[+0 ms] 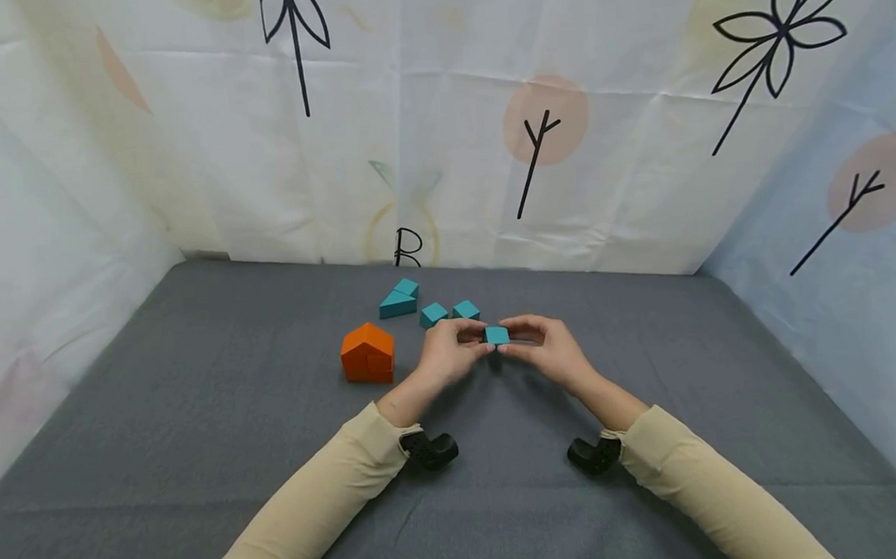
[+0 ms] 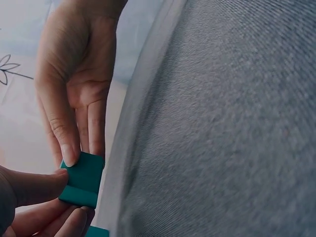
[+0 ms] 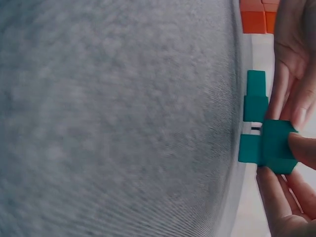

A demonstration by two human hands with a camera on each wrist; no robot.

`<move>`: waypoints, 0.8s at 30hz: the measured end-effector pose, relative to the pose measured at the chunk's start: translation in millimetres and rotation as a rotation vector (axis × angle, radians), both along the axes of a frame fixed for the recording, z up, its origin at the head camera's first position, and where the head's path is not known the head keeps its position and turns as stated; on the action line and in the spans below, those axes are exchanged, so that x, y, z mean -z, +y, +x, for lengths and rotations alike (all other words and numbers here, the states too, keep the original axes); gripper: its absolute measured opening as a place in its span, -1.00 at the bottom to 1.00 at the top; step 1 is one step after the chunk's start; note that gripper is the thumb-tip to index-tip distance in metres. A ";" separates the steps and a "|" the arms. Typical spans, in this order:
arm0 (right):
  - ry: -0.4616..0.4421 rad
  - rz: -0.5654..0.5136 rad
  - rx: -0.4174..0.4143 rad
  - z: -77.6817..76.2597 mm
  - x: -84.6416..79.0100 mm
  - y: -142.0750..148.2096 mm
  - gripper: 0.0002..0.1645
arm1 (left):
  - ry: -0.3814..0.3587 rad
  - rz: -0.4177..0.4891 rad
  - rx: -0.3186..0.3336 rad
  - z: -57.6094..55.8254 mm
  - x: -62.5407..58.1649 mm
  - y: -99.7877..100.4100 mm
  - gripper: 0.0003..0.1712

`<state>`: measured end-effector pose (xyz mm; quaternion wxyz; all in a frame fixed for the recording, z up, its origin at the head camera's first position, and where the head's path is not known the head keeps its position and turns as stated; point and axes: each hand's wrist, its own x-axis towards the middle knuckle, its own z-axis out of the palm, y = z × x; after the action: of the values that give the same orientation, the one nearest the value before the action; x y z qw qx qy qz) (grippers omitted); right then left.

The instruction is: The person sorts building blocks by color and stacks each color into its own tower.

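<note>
A small teal block is pinched between both hands above the grey cloth. My left hand grips its left side with thumb and fingers, and my right hand grips the right side the same way. In the left wrist view both thumbs press on the near face of the teal block. The fingers partly cover its other sides. Just beyond the hands stand two teal blocks, one to the left and one nearer the held block, partly hidden by the left hand.
Left of the hands stands an orange house-shaped stack of blocks. Behind it are a teal wedge and a smaller teal block touching it. Grey cloth covers the table; patterned curtains hang behind and at the sides.
</note>
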<state>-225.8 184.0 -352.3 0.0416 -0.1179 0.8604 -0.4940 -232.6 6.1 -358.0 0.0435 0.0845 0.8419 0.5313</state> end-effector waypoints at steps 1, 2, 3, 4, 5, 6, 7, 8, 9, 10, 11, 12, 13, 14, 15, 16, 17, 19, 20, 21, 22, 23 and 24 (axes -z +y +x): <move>-0.010 0.004 0.003 -0.2 0.1 0.5 -0.50 | -0.003 -0.001 0.002 -0.2 0.4 0.8 -0.64; -0.019 0.005 0.004 -0.5 0.2 1.1 -0.51 | -0.006 -0.001 0.003 -0.3 0.8 1.7 -0.64; -0.029 0.004 0.006 -0.8 0.3 1.6 -0.50 | -0.009 -0.003 0.003 -0.5 1.3 2.7 -0.64; -0.040 0.003 0.009 -1.1 0.4 2.0 -0.50 | -0.008 -0.007 0.004 -0.4 2.0 3.6 -0.64; -0.051 0.001 0.014 -1.3 0.5 2.4 -0.50 | -0.006 -0.009 0.006 -0.2 2.5 4.5 -0.64; -0.061 -0.001 0.019 -1.4 0.4 2.6 -0.50 | -0.004 -0.011 0.006 -0.1 3.2 5.3 -0.64; -0.070 -0.002 0.019 -1.4 0.6 2.9 -0.50 | -0.006 -0.011 0.004 0.0 3.8 6.1 -0.63; -0.082 -0.008 0.020 -1.3 0.6 3.0 -0.50 | -0.005 -0.014 0.001 -0.1 4.7 7.0 -0.64; -0.094 -0.015 0.021 -1.2 0.8 3.1 -0.50 | -0.001 -0.020 0.000 -0.1 5.6 7.7 -0.64; -0.103 -0.021 0.024 -1.2 0.9 3.3 -0.50 | 0.000 -0.023 -0.002 -0.4 6.3 8.6 -0.64; -0.111 -0.027 0.025 -1.2 1.2 3.6 -0.50 | -0.003 -0.024 -0.005 -0.7 6.7 9.4 -0.64; -0.117 -0.032 0.026 -1.3 1.6 3.9 -0.50 | -0.004 -0.025 -0.008 -1.1 7.4 10.2 -0.64; -0.123 -0.037 0.026 -1.5 2.1 4.2 -0.50 | -0.006 -0.027 -0.009 -1.4 7.9 10.9 -0.64; -0.129 -0.041 0.031 -1.9 2.5 4.3 -0.50 | -0.005 -0.030 -0.010 -1.7 8.5 11.5 -0.64; -0.132 -0.042 0.035 -2.2 3.0 4.5 -0.50 | -0.007 -0.029 -0.010 -1.9 8.7 12.0 -0.64; -0.134 -0.042 0.038 -2.7 3.6 4.7 -0.50 | -0.010 -0.026 -0.011 -2.2 8.8 12.4 -0.64; -0.136 -0.043 0.039 -3.1 4.1 5.0 -0.50 | -0.014 -0.023 -0.011 -2.4 8.9 12.8 -0.64; -0.140 -0.046 0.042 -4.0 5.1 5.4 -0.50 | -0.023 -0.019 -0.011 -2.6 8.9 13.2 -0.65; -0.143 -0.048 0.043 -4.3 5.6 5.8 -0.50 | -0.028 -0.017 -0.011 -2.9 9.0 13.4 -0.65; -0.146 -0.050 0.044 -4.5 6.2 6.2 -0.49 | -0.033 -0.015 -0.011 -2.9 9.1 13.6 -0.65; -0.148 -0.052 0.045 -4.7 6.8 6.6 -0.49 | -0.037 -0.014 -0.011 -3.1 9.2 13.6 -0.66; -0.148 -0.053 0.046 -5.0 7.3 6.9 -0.49 | -0.039 -0.013 -0.011 -3.0 9.4 13.7 -0.66; -0.148 -0.054 0.047 -5.2 7.7 7.3 -0.49 | -0.039 -0.013 -0.010 -3.1 9.6 13.8 -0.66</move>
<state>-231.0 191.3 -360.0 0.0900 -0.0618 0.8439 -0.5252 -235.7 19.9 -367.6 0.0577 0.0698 0.8447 0.5275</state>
